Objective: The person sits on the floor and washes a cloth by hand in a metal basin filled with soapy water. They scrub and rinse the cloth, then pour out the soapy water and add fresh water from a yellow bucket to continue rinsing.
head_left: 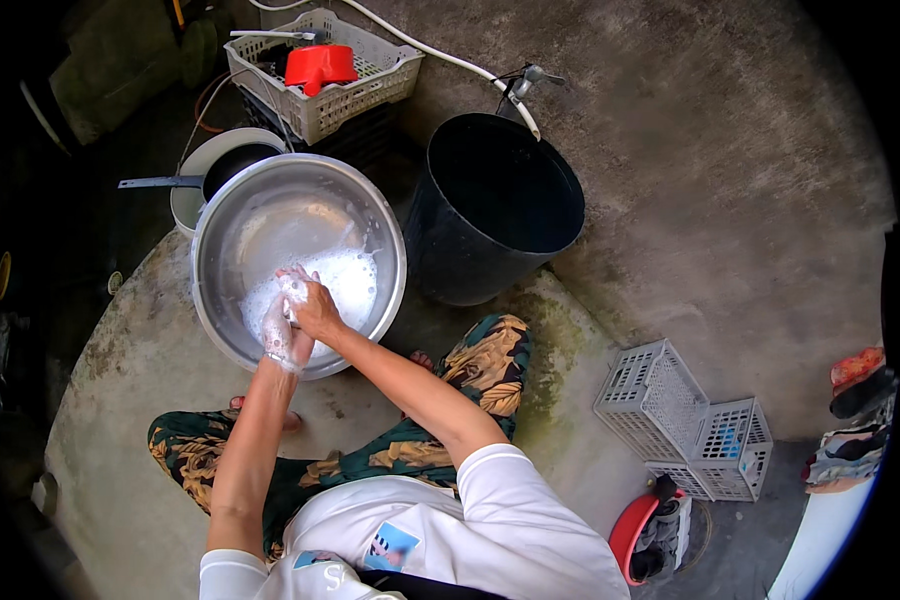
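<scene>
A large round steel basin [370,215] sits on the concrete floor in front of me, with white soapy foam [345,275] pooled in its bottom. Both my hands are inside it, pressed together over the foam. My left hand [282,335] is covered in suds and closed around something small and foamy; what it is I cannot tell. My right hand [315,305] grips the same thing from above. My knees, in green and orange patterned trousers, are bent on either side.
A black bucket [495,205] stands right of the basin, a tap and white hose above it. Behind the basin: a long-handled pan [210,175] and a white crate [355,90] holding a red bowl [320,65]. Two grey crates [685,420] lie at right.
</scene>
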Available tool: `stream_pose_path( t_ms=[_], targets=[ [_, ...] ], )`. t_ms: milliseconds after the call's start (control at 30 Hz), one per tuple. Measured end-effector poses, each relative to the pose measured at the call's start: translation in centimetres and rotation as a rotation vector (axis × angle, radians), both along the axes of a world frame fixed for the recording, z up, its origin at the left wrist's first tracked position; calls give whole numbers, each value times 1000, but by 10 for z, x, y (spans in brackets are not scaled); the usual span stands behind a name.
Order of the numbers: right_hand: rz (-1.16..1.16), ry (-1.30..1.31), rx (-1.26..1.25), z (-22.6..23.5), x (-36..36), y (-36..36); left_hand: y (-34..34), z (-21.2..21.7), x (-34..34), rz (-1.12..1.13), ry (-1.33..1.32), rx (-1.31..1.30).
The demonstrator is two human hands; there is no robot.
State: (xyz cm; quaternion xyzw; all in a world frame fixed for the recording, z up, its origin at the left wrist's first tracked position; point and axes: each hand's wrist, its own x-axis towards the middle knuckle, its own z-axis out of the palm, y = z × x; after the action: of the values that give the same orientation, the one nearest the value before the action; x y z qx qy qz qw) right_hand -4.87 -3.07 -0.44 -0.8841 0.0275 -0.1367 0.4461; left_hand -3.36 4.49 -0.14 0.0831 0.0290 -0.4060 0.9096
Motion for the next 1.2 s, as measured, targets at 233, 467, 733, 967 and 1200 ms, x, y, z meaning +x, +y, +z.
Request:
stream_pose_path(
  t_ms=[233,467,733,967,1200],
  targets=[
    [-7,-197,113,-3,-8,7,2,-30,11,111,28,82],
    [-138,-247,251,22,-11,47,17,-29,47,101,18,179],
    [-274,-378,409,27,7,44,27,-68,58,6,-472,-92],
    [-356,-201,405,14,8,3,-1,-7,4,89,-18,466],
    [-316,-250,287,-2,6,-1,1,-9,-2,37,-57,496]
  ],
)
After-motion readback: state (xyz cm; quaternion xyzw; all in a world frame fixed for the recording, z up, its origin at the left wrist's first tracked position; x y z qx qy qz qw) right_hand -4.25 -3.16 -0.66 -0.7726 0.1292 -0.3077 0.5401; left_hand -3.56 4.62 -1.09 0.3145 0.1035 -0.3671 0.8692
